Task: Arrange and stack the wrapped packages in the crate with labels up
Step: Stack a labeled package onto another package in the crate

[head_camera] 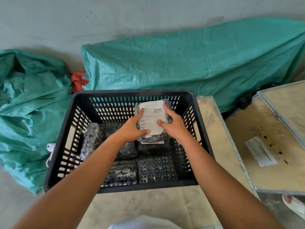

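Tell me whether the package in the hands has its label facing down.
No. The package, held over the crate by the left hand and right hand, shows its white label on top.

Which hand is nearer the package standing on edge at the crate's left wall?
Left. The left hand is just right of that package; the right hand is farther right, across the labelled package both hands hold.

Green tarp [189, 60], red cloth [78, 80], wooden boxes [270, 129] bearing paper [260, 151]

Both hands [132, 128] [173, 128] grip labelled package [153, 119] over crate [66, 129]
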`<state>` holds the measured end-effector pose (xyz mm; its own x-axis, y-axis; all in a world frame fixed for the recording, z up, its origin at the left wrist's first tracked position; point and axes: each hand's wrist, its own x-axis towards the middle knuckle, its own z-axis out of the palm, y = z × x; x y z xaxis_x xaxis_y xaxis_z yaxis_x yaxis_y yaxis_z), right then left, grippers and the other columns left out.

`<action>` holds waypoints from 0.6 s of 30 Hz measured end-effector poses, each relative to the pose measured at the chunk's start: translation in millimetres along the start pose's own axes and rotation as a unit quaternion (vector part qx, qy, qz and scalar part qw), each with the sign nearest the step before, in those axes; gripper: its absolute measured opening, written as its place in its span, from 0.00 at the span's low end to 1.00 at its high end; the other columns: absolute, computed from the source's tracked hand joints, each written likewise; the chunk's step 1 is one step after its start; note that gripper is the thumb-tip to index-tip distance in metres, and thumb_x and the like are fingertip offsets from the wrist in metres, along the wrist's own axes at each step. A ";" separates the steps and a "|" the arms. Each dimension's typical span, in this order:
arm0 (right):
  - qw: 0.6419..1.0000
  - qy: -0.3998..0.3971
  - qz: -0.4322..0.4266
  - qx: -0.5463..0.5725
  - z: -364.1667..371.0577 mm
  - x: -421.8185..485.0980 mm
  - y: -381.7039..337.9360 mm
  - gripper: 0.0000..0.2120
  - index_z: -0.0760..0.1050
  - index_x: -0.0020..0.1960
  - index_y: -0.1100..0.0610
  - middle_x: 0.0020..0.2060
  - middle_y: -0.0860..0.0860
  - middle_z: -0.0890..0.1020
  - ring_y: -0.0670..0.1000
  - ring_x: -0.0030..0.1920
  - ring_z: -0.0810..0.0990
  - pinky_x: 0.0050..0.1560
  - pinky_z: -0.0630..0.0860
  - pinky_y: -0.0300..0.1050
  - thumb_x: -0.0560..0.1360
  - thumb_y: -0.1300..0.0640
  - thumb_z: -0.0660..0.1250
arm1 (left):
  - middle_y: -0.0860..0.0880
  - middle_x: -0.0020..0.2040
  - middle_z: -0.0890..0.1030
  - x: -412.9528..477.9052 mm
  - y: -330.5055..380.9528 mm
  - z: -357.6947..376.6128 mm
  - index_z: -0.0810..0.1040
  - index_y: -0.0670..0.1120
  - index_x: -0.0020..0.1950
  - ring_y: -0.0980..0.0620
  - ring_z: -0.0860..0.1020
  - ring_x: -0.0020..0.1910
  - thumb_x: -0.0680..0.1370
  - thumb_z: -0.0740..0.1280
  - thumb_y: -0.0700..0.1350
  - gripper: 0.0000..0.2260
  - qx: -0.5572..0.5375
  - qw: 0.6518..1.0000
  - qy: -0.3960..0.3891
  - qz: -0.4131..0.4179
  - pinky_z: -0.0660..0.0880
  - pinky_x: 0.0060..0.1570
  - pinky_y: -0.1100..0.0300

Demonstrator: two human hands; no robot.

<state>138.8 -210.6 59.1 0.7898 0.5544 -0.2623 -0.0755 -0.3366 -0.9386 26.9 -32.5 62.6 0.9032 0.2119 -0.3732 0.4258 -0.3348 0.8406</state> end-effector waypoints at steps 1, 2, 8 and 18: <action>1.000 -0.008 0.003 -0.009 2.3 3.4 4.5 0.41 0.60 0.80 0.41 0.69 0.42 0.72 0.39 0.56 0.77 0.49 0.83 0.37 0.76 0.62 0.75 | 0.51 0.77 0.66 4.4 -3.0 1.7 0.46 0.57 0.83 0.59 0.75 0.58 0.75 0.76 0.42 0.48 0.012 1.000 -0.007 -0.003 0.77 0.45 0.72; 1.000 -0.017 0.008 -0.020 4.6 6.2 9.5 0.42 0.58 0.81 0.40 0.68 0.43 0.72 0.43 0.59 0.78 0.49 0.83 0.40 0.76 0.62 0.75 | 0.50 0.76 0.67 8.6 -6.1 4.3 0.43 0.58 0.83 0.61 0.77 0.54 0.75 0.76 0.41 0.50 0.023 1.000 -0.013 -0.002 0.78 0.41 0.71; 0.993 -0.049 0.043 -0.095 10.2 19.4 32.5 0.53 0.45 0.82 0.37 0.74 0.52 0.69 0.53 0.67 0.74 0.57 0.82 0.50 0.72 0.55 0.79 | 0.46 0.73 0.72 30.3 -22.3 13.3 0.30 0.56 0.80 0.60 0.79 0.49 0.77 0.74 0.41 0.54 0.051 0.997 -0.055 -0.011 0.76 0.37 0.73; 0.992 -0.062 0.067 -0.088 7.1 22.5 31.7 0.51 0.44 0.82 0.39 0.75 0.49 0.69 0.50 0.68 0.74 0.60 0.81 0.50 0.75 0.57 0.76 | 0.47 0.81 0.61 35.9 -34.3 6.8 0.33 0.63 0.80 0.55 0.73 0.63 0.76 0.74 0.46 0.52 0.039 0.996 -0.076 -0.009 0.71 0.63 0.58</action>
<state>149.9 -203.4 21.8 0.6987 0.5805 -0.4182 -0.0593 -0.5355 -0.8424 45.1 -19.7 17.7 0.8902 0.0796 -0.4485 0.4401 -0.4044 0.8017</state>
